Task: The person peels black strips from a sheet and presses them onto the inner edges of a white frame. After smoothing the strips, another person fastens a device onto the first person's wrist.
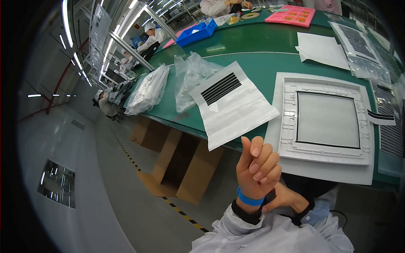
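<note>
Nearest, the right hand [287, 198] reaches in at the left wrist, below the raised fingers, its thumb at a blue wristband [252, 198]; its other fingers are hidden behind the wrist, so I cannot tell whether they grip the band. The band circles the left wrist just above a dark cuff [247, 215]. The left hand [257, 168] is raised palm toward the wearer, fingers half-curled and loosely open with nothing in them, thumb upright.

To the left of the fingers and lower, an open cardboard box [197, 175] stands on the floor. Just beyond the fingertips, a white sheet [236, 116] bearing black strips [220, 88] overhangs the edge of the green table [253, 61]. To the fingers' right, a white frame [329, 155] around a pale panel [327, 120] lies on a white board [325, 170].

Farther beyond the fingers, to the left, are a crumpled clear bag [187, 80] and a plastic-wrapped bundle [147, 90]; to the right, a blank white sheet [322, 50]. Farthest, a blue tray [196, 34] sits leftward and a pink tray [276, 17] rightward.
</note>
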Motion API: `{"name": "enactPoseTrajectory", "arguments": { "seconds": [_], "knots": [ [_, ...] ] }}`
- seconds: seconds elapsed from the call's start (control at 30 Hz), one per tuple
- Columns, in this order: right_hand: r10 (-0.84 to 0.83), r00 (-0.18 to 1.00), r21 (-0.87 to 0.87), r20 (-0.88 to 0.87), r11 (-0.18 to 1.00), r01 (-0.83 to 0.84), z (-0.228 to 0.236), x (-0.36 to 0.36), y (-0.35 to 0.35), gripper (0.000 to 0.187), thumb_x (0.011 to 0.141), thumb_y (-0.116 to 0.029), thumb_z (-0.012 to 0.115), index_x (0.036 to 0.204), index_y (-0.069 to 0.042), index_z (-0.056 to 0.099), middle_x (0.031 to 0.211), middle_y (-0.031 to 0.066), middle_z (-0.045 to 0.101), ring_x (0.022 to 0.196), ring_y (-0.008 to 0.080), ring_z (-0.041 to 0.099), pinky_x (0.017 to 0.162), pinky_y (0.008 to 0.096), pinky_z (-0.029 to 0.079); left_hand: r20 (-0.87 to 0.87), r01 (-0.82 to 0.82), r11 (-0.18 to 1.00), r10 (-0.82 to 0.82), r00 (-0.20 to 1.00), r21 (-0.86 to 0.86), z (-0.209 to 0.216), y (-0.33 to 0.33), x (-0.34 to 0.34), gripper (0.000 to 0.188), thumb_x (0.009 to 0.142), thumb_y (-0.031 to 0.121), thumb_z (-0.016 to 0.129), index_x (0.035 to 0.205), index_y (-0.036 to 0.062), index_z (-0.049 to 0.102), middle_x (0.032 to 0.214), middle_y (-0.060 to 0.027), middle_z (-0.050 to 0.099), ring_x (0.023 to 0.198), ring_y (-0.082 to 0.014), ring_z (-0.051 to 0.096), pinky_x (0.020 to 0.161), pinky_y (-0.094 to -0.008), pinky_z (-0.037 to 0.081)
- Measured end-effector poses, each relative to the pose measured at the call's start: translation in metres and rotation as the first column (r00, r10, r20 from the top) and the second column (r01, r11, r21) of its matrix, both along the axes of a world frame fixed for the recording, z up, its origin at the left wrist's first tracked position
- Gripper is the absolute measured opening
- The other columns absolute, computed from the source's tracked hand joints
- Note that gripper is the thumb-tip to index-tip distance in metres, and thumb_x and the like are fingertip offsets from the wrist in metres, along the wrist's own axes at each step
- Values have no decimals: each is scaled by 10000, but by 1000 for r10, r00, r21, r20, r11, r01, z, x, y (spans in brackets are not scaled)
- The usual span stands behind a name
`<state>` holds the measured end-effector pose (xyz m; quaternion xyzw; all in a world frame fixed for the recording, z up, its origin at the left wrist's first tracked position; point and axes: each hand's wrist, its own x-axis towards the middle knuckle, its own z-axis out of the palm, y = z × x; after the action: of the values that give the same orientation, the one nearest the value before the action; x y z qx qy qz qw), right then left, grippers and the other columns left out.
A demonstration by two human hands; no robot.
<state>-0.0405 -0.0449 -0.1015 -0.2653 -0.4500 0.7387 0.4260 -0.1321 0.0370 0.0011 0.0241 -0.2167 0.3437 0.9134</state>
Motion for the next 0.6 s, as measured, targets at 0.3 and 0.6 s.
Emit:
{"name": "enactPoseTrajectory", "arguments": {
  "seconds": [0.3,0.6],
  "knots": [
    [18,998,-93,-54,995,-23,4,0,2,553,726,29,769,1231,1,545,1053,31,635,933,85,588,738,219,505,-401,-338,649,718,569,682,-14,-1,0,498,1032,386,309,877,-25,544,643,-72,495,550,-138,461,516,-250,389],
    [43,997,-148,-58,988,-51,8,-2,3,520,765,8,747,1239,-12,535,1020,38,644,881,87,608,736,220,512,-216,-256,222,975,54,941,-16,5,-10,474,1029,333,378,837,-43,593,656,-68,552,550,-116,509,516,-235,385]
  ]
}}
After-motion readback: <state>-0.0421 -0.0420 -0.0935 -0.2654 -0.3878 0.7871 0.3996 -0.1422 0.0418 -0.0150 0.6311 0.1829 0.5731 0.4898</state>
